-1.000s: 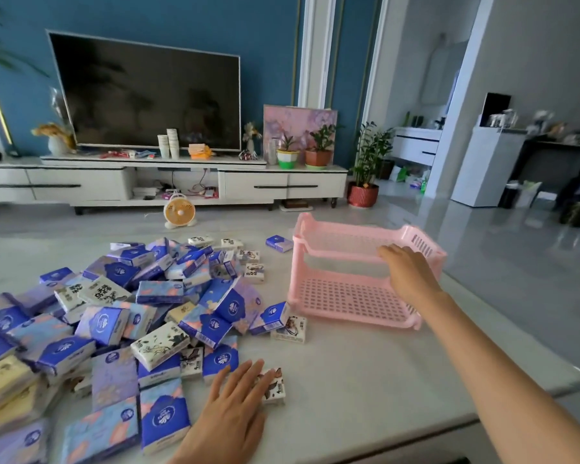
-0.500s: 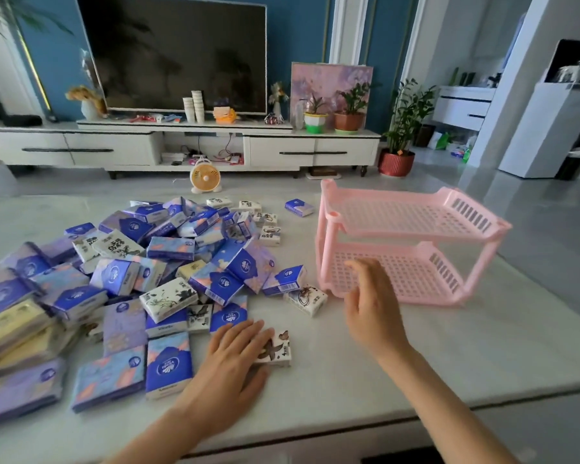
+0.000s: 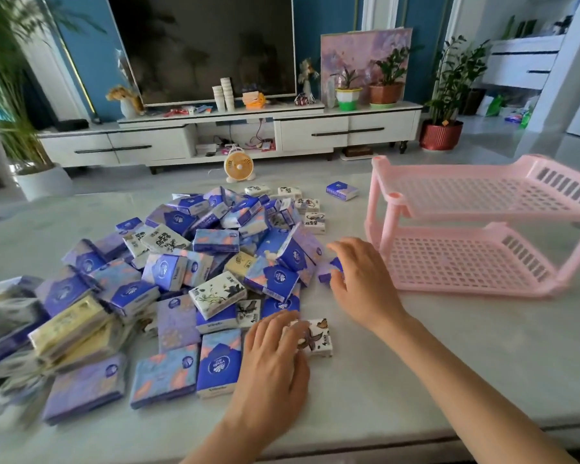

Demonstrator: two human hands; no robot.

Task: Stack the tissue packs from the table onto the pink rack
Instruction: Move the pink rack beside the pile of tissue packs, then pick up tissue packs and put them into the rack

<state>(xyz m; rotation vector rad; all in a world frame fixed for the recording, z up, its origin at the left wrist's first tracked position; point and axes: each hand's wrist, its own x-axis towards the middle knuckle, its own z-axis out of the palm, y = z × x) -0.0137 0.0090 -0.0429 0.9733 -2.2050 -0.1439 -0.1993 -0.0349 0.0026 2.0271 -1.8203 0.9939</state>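
Right hand (image 3: 362,283), centre of frame: fingers (image 3: 344,248) and thumb curl round a small blue pack (image 3: 332,267) at the heap's right edge, the side nearest the pink rack (image 3: 466,290). I judge it chosen for the short carry.

Left hand (image 3: 272,370), lower centre: fingers lie nearly straight across a white butterfly pack (image 3: 318,338), resting on it against the counter (image 3: 416,380), not gripping. Likely my next pick.

Heap of tissue packs (image 3: 215,256) sprawls centre-left, loose and overlapping. Rack stands at right of frame, open side towards me. Every pack I see lies on the counter, so stacking is not yet begun.
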